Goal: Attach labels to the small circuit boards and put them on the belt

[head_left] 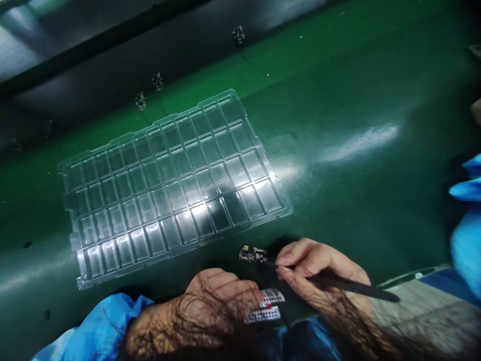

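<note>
My right hand (319,265) pinches slim black tweezers (361,289) at the lower right of centre. A small dark circuit board (251,253) with gold and silver parts sits at the tip of the tweezers. My left hand (221,301) is closed at the bottom centre, holding silver strips (272,296) dotted with small marks or holes. The strips stick out from its fingers toward my right hand. Dark strands of hair hang before both wrists and hide part of the left fingers.
A clear plastic tray (285,209) with rows of compartments lies on the green work surface (356,200) beyond my hands. Several small dark components (238,35) rest along the far edge. Another person's blue sleeve (468,240) shows at the right. A black bit (27,244) lies left.
</note>
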Demonstrator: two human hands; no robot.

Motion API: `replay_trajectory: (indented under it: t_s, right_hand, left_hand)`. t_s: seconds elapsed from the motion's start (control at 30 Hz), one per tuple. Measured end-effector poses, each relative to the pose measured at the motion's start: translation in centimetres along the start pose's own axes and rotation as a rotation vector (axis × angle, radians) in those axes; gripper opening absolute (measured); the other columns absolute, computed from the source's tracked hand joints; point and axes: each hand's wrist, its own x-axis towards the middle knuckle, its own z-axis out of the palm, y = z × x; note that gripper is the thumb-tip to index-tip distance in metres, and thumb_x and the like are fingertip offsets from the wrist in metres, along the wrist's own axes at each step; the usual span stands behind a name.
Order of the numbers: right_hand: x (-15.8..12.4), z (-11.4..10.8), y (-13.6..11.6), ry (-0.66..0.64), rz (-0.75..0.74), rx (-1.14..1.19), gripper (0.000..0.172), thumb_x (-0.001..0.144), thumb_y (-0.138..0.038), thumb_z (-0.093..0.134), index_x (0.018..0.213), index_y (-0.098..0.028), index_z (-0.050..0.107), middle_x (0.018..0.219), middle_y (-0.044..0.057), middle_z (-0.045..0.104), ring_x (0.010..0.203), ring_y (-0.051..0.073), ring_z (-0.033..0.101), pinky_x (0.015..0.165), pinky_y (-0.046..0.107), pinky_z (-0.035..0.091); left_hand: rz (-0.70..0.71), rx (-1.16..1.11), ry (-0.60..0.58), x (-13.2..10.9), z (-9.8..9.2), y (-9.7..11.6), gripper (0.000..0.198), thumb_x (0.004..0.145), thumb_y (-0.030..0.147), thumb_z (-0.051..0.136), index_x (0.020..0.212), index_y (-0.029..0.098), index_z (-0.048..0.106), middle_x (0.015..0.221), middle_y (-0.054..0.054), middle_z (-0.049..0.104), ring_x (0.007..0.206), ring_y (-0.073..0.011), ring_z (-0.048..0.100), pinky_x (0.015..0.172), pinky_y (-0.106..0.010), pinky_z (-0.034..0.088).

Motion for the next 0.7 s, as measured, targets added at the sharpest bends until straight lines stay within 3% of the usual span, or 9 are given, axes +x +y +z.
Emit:
replay_trajectory:
  t_s: [0.07, 0.13, 0.47, 0.7]
  right_hand:
    - [0.43, 0.16, -0.19, 0.057, 0.018, 0.013, 0.021, 0.083, -0.021, 0.079, 0.075, -0.031, 0.062, 0.078, -0.001, 0.074, 0.072, 0.018, 0.072, 0.065, 0.030, 0.065]
    - [0.69, 0.29, -0.29, 0.036, 0.003, -0.004, 0.020, 0.082, -0.020, 0.080, 0.075, -0.030, 0.064, 0.080, -0.002, 0.075, 0.072, 0.016, 0.073, 0.065, 0.027, 0.065]
    - [0.96, 0.47, -0.36, -0.036, -0.057, -0.091, 0.021, 0.085, -0.015, 0.077, 0.077, -0.027, 0.062, 0.084, -0.006, 0.075, 0.075, 0.008, 0.074, 0.071, 0.015, 0.063]
    - [1.20, 0.65, -0.50, -0.032, -0.104, -0.109, 0.021, 0.086, -0.015, 0.076, 0.077, -0.027, 0.060, 0.082, -0.006, 0.074, 0.070, 0.007, 0.073, 0.066, 0.013, 0.062]
  left_hand:
    - [0.141, 0.171, -0.017, -0.17, -0.24, 0.04, 0.040, 0.091, 0.038, 0.016, 0.105, 0.026, 0.051, 0.108, 0.007, 0.057, 0.087, -0.0120, 0.058, 0.078, -0.023, 0.044]
    - [0.189, 0.347, 0.036, -0.07, -0.28, 0.07, 0.037, 0.092, 0.029, 0.016, 0.107, 0.022, 0.049, 0.114, 0.006, 0.053, 0.102, -0.0134, 0.049, 0.088, -0.026, 0.038]
    - [0.194, 0.403, 0.076, 0.63, 0.14, 0.10, 0.027, 0.091, 0.017, 0.019, 0.097, 0.013, 0.045, 0.102, 0.000, 0.061, 0.103, -0.0155, 0.049, 0.085, -0.027, 0.044]
    - [0.232, 0.404, -0.011, 0.10, 0.19, 0.04, 0.033, 0.092, 0.020, 0.015, 0.104, 0.009, 0.044, 0.110, -0.006, 0.056, 0.111, -0.0209, 0.039, 0.092, -0.031, 0.040]
